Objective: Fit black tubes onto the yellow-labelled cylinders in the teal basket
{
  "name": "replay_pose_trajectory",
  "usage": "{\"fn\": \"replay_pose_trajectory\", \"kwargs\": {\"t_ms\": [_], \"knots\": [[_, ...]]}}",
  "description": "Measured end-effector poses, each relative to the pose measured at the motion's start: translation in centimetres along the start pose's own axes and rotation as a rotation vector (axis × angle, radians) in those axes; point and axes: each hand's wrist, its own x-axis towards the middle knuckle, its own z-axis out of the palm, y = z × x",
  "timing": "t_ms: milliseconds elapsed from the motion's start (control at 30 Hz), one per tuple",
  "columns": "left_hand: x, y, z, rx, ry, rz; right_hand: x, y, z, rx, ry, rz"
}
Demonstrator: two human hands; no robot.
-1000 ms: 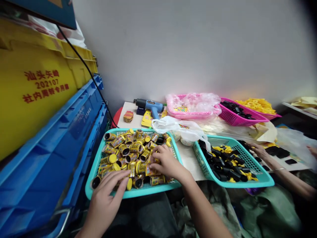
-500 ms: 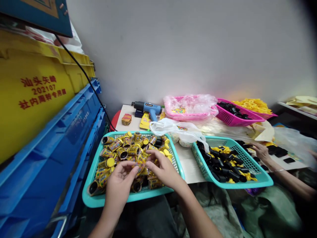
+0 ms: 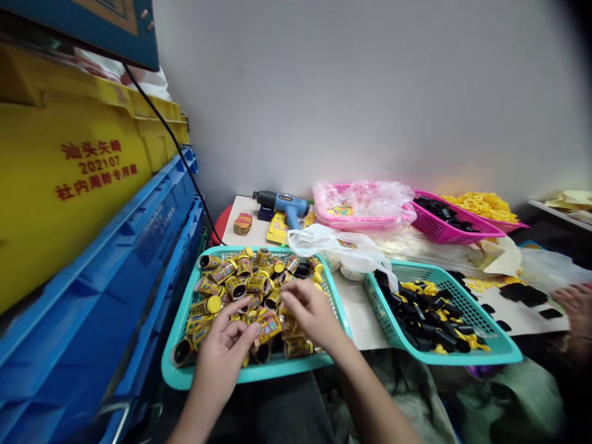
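A heap of small yellow-labelled canisters (image 3: 240, 290) is worked over in a teal basket (image 3: 178, 320) set at the near edge of a low table (image 3: 356, 302), at 6 o'clock in the head view. One canister (image 3: 268, 325) is pinched between the thumb and fingertips of the left hand (image 3: 224, 351), raised just above the pile near the basket's front rim, apparently so that it can be handled clear of the others. The right hand (image 3: 309, 311) is laid over the heap at 3 o'clock of that canister, fingers curled down among the pieces; whether anything is gripped beneath it cannot be told.

A second teal basket (image 3: 497, 345), at 3 o'clock of the first and apart from it, is filled with loose black tubes and yellow caps (image 3: 430, 311), the parts seemingly kept separate from the labelled pieces. A white plastic bag (image 3: 337, 243) is slumped between the two baskets at 12 o'clock. Farther back, a blue heat gun (image 3: 284, 203) and two pink baskets (image 3: 439, 225) are ranged along the wall. Blue and yellow crates (image 3: 92, 185) are stacked at 9 o'clock. Another person's hand (image 3: 576, 305) is seen at the right edge.
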Motion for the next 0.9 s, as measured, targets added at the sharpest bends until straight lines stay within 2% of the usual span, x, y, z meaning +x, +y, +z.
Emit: {"fn": "replay_pose_trajectory", "kwargs": {"t_ms": [33, 100, 133, 300, 400, 500, 567, 600, 733, 800, 900], "knots": [[0.1, -0.3, -0.2, 0.028, -0.015, 0.012, 1.1, 0.6, -0.7, -0.257, 0.061, -0.017], [0.1, -0.9, -0.6, 0.07, -0.059, 0.015, 3.6, 2.2, -1.7, -0.769, 0.084, 0.14], [0.1, -1.0, -0.8, 0.083, -0.072, 0.008, 4.8, 3.0, -1.9, -0.834, 0.057, 0.163], [-0.1, -0.5, -1.2, 0.146, 0.01, 0.081, 8.5, 5.8, -0.9, -0.928, -0.076, 0.118], [-0.2, 0.0, -2.0, 0.152, 0.067, 0.143, 8.8, 5.6, -0.9, -0.92, -0.095, 0.067], [-0.4, 0.1, -3.2, 0.164, 0.113, 0.156, 7.7, 4.5, -2.1, -0.891, -0.036, 0.041], [-0.5, -0.1, -3.8, 0.164, 0.13, 0.146, 6.0, 3.4, -3.1, -0.797, -0.001, 0.047], [-0.5, -0.2, -3.9, 0.159, 0.135, 0.139, 5.0, 2.9, -3.5, -0.679, -0.01, 0.046], [-0.5, -0.8, -3.5, 0.142, 0.134, 0.133, 0.1, 0.5, -3.3, 0.209, -0.144, 0.018], [-0.6, -1.0, -3.0, 0.15, 0.123, 0.159, -1.8, -0.4, -2.5, 0.488, -0.196, 0.049], [-0.8, -1.3, -2.6, 0.187, 0.106, 0.264, -3.3, -0.8, -1.4, 0.763, -0.301, 0.06]]}}
